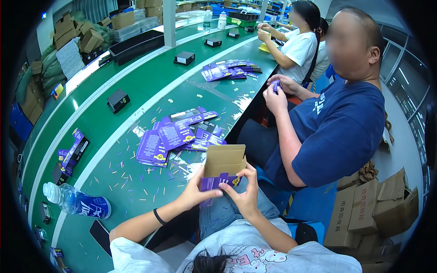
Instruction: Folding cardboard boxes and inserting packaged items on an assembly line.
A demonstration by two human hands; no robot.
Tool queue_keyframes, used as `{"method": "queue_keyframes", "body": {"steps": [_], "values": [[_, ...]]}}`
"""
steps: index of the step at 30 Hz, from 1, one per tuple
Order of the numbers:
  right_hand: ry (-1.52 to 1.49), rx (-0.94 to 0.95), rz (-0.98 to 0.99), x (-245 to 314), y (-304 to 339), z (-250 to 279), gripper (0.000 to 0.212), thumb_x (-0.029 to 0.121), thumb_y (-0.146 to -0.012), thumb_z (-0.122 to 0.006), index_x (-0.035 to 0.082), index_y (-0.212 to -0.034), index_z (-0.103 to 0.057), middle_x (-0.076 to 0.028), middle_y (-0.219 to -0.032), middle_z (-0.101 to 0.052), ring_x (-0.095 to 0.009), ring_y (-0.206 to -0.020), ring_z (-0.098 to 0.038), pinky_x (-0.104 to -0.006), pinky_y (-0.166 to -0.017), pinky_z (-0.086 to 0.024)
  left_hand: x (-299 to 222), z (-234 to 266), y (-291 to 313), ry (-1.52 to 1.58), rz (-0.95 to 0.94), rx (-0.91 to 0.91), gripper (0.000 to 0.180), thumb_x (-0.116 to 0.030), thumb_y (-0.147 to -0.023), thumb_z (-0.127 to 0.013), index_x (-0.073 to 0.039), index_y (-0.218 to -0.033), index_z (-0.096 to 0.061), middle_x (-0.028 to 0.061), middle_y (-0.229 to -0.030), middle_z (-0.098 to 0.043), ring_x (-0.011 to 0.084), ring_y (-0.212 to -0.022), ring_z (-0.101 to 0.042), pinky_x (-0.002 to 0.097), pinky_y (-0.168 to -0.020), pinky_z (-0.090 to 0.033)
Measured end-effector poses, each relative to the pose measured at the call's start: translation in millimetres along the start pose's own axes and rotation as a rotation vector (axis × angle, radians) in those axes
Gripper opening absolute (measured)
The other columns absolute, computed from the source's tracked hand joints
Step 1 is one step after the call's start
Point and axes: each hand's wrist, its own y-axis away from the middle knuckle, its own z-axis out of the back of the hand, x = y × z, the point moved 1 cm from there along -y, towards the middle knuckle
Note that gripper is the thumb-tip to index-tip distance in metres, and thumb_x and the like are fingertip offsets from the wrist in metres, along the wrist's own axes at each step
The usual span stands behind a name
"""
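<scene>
Between my two hands is a small purple carton, its brown inner flap standing up toward the far side. My left hand grips its left side, thumb along the lower front. On the right side, my right hand holds it with bent fingers, the thumb pressed on the front near a tab. Just beyond the carton, a loose pile of flat purple cartons lies on the green table. A second pile of flat cartons lies farther along the table edge.
Paper scraps litter the green table. A water bottle and a phone are at my left. Black boxes sit along the conveyor. A co-worker in a dark blue shirt sits at my right; cardboard boxes stand behind.
</scene>
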Motion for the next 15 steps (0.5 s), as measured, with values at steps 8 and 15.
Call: {"method": "queue_keyframes", "body": {"steps": [8, 15], "values": [[-0.408, -0.025, -0.158, 19.7, -5.9, 1.9, 0.050, 0.017, -0.074, -0.076, 0.008, -0.116, -0.050, -0.014, -0.124, -0.043, -0.026, -0.107, -0.053, -0.0349, -0.091, -0.045, -1.4, -3.4, 2.2, -0.042, -0.327, -0.189, 0.076, -0.010, -0.072, -0.076, -0.008, -0.135, -0.034, 0.0126, -0.126, -0.048, 0.0285, -0.110, -0.051, 0.0364, -0.094, -0.042], [-0.140, 0.204, -0.110, -19.2, -3.2, 5.5, 0.048, 0.018, -0.077, -0.073, 0.005, -0.120, -0.056, -0.014, -0.121, -0.047, -0.026, -0.104, -0.055, -0.0314, -0.088, -0.046, 1.1, 7.7, -4.3, -0.453, -0.414, -0.105, 0.047, -0.012, -0.084, -0.063, -0.009, -0.125, -0.041, 0.0091, -0.111, -0.050, 0.0212, -0.093, -0.057, 0.0326, -0.083, -0.050]]}}
